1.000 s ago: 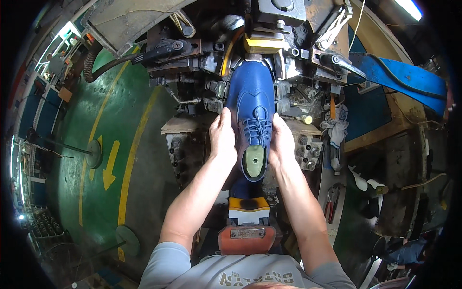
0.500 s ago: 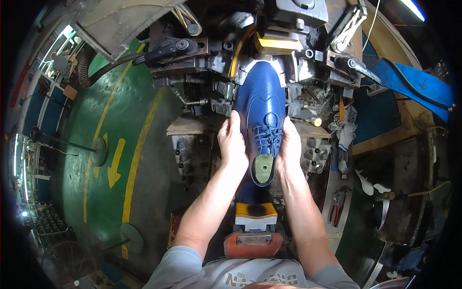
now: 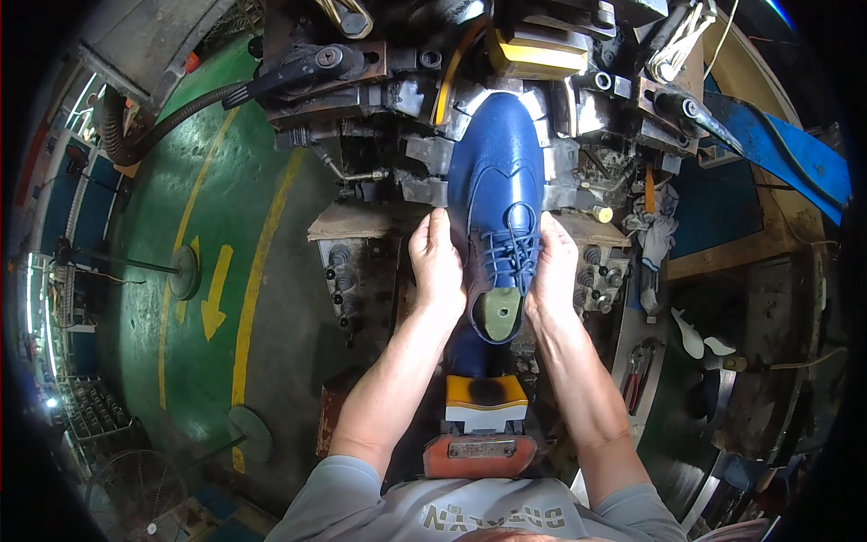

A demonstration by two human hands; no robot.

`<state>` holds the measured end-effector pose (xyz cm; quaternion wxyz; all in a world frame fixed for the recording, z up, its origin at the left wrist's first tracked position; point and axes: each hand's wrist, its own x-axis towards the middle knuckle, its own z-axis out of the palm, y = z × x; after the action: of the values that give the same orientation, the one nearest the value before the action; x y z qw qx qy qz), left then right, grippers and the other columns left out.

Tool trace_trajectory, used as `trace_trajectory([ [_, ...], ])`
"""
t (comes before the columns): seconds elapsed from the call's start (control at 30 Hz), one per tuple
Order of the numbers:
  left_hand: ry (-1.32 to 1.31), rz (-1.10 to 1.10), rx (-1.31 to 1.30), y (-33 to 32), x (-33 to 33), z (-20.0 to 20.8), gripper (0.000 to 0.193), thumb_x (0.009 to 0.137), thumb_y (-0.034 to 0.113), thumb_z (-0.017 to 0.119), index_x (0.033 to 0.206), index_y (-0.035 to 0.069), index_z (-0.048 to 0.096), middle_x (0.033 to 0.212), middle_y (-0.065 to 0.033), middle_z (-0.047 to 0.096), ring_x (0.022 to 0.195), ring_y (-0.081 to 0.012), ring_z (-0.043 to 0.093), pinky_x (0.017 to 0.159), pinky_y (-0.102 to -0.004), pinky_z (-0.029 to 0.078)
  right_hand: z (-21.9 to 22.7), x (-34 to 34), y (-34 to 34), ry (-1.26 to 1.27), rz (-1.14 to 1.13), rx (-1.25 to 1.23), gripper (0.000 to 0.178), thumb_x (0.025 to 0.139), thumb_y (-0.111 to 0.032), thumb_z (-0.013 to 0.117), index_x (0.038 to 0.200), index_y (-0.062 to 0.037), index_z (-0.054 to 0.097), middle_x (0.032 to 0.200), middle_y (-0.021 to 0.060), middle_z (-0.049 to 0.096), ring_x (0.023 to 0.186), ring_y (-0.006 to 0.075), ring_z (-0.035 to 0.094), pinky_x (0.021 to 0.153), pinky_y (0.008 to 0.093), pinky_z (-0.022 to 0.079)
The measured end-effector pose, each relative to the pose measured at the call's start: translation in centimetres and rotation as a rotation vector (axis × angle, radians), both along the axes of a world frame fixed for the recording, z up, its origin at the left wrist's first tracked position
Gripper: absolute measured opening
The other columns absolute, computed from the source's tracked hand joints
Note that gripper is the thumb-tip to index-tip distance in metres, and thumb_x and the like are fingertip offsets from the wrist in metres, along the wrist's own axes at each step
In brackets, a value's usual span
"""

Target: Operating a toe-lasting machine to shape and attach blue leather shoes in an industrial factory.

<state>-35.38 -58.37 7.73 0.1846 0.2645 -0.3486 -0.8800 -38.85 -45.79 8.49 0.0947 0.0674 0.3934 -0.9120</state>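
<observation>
A blue lace-up shoe (image 3: pixel 504 185) with wingtip stitching lies toe-away among the metal plates (image 3: pixel 426 158) of a machine. A green shoe last (image 3: pixel 499 314) with a small hole fills its heel opening. My left hand (image 3: pixel 439 266) grips the shoe's left side, thumb pointing forward, the fingertips partly hidden. On the right side, beside the laces, my right hand (image 3: pixel 554 266) holds it too. Just beyond the toe is a yellow block (image 3: pixel 539 56) of the machine. Behind the heel, nearer to me, stands a yellow pad (image 3: pixel 486 392) with a dark patch.
Control panels with knobs (image 3: pixel 343 280) flank my wrists. A black lever (image 3: pixel 316 68) and hose reach out at left; a blue bar (image 3: pixel 786 149) juts out at right. Red-handled pliers (image 3: pixel 635 379) and a grey-white glove (image 3: pixel 657 226) are at right. The green floor (image 3: pixel 203 262) has yellow markings.
The view has shifted, so the machine appears higher. The metal side plates now show more fully and sit closer along the shoe. Both hands keep their hold on it.
</observation>
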Motion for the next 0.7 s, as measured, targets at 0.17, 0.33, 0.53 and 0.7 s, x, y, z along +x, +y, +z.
trace_trajectory([
  [0.17, -0.089, -0.095, 0.085, 1.0, 0.0, 5.5, 0.038, 0.102, 0.034, 0.05, 0.118, 0.0, 0.055, 0.113, -0.0065, 0.063, 0.095, -0.013, 0.061, 0.085, -0.0292, 0.051, 4.4, 0.2, -1.3, -0.142, 0.19, -0.018, 0.043, 0.098, -0.04, 0.053, 0.118, -0.002, 0.058, 0.104, 0.0086, 0.066, 0.084, 0.0161, 0.065, 0.075, 0.0315, 0.056],
  [0.33, 0.058, -0.231, -0.239, 1.0, 0.2, 2.1, 0.053, 0.099, 0.047, 0.05, 0.123, 0.0, 0.051, 0.11, -0.0061, 0.06, 0.093, -0.0112, 0.059, 0.082, -0.0275, 0.051, 3.5, -0.5, -0.8, -0.075, 0.295, 0.04, 0.046, 0.098, -0.039, 0.054, 0.119, 0.0011, 0.057, 0.099, 0.009, 0.067, 0.08, 0.0155, 0.066, 0.072, 0.0299, 0.056],
  [0.53, 0.041, -0.228, -0.176, 0.7, 1.1, 1.6, 0.05, 0.1, 0.046, 0.05, 0.118, 0.0, 0.054, 0.097, -0.003, 0.062, 0.081, -0.0088, 0.06, 0.072, -0.0242, 0.053, 4.4, 0.2, -0.9, -0.082, 0.3, 0.044, 0.048, 0.098, -0.043, 0.052, 0.12, 0.0003, 0.056, 0.101, 0.0106, 0.067, 0.08, 0.017, 0.067, 0.072, 0.031, 0.057],
  [0.7, 0.021, -0.29, -0.174, 0.2, 2.0, 2.9, 0.056, 0.101, 0.047, 0.045, 0.126, -0.003, 0.051, 0.115, -0.0089, 0.059, 0.104, -0.0136, 0.054, 0.091, -0.0265, 0.044, 5.7, 1.2, -0.5, -0.174, 0.336, -0.042, 0.05, 0.101, -0.044, 0.046, 0.128, -0.0034, 0.054, 0.115, 0.0109, 0.065, 0.096, 0.019, 0.065, 0.085, 0.0348, 0.054],
])
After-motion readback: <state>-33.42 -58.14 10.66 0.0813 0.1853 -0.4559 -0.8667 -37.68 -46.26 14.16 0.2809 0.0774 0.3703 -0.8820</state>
